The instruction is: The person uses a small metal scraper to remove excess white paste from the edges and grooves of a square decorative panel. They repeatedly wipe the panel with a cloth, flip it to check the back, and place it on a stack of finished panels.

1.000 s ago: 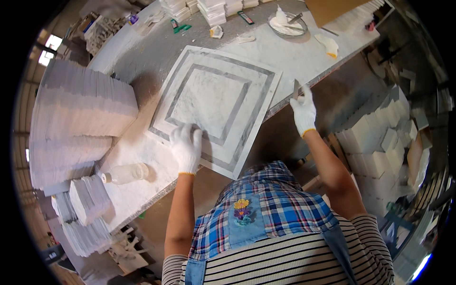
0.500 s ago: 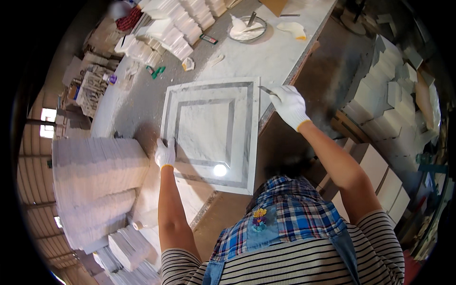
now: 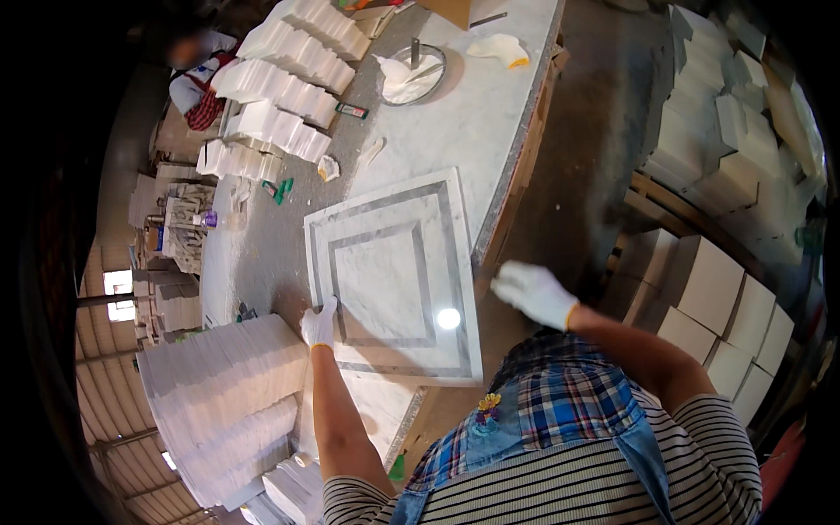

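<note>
A square white marble panel [image 3: 376,280] with two grey inlaid borders lies in front of me, turned slightly, its right side reaching past the bench edge. My left hand [image 3: 318,325], in a white knit glove, grips the panel's left edge with the thumb on top. Off the panel's lower right side, my gloved right hand [image 3: 534,295] hangs apart from it, fingers together and pointing left. Anything inside that hand is hidden. A round bowl [image 3: 411,77] of white paste, with a spatula [image 3: 415,54] standing in it, sits farther back on the bench.
Stacked white slabs [image 3: 232,376] rise left of the panel; more white pieces [image 3: 280,87] line the bench's far left. A loose glove [image 3: 499,50] and a green tool [image 3: 282,191] lie on it. Stacked boxes [image 3: 713,302] stand right. Another person [image 3: 197,83] is at far left.
My right hand has moved down from the panel's upper right corner; the thin dark blade in it no longer shows. The panel has turned slightly counterclockwise. My left hand keeps its edge.
</note>
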The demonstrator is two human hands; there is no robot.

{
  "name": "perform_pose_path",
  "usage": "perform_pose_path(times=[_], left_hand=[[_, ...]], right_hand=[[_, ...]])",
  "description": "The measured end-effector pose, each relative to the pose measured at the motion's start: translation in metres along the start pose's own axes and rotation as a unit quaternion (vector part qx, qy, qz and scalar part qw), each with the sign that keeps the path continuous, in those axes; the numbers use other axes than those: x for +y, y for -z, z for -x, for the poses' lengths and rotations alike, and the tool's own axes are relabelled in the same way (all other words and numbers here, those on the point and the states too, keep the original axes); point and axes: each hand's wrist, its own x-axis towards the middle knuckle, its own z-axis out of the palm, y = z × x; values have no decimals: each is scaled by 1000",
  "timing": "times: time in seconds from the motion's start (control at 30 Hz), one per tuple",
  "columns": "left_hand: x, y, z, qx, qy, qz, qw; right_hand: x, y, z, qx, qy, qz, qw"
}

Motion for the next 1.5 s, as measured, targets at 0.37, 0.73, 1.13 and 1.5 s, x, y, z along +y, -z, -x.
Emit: perform_pose_path(times=[0.37, 0.73, 1.13, 1.5], left_hand=[[50, -11, -22, 13, -49, 68, 996], [180, -4, -54, 4, -140, -18, 990], [378, -61, 101, 128, -498, -41, 857], [453, -89, 131, 67, -463, -57, 882]], right_hand=[[-15, -35, 28, -113, 2, -5, 994], [-3, -4, 5, -119, -5, -38, 992], [46, 106, -46, 99, -28, -462, 881], [55, 103, -136, 208, 9, -504, 838]])
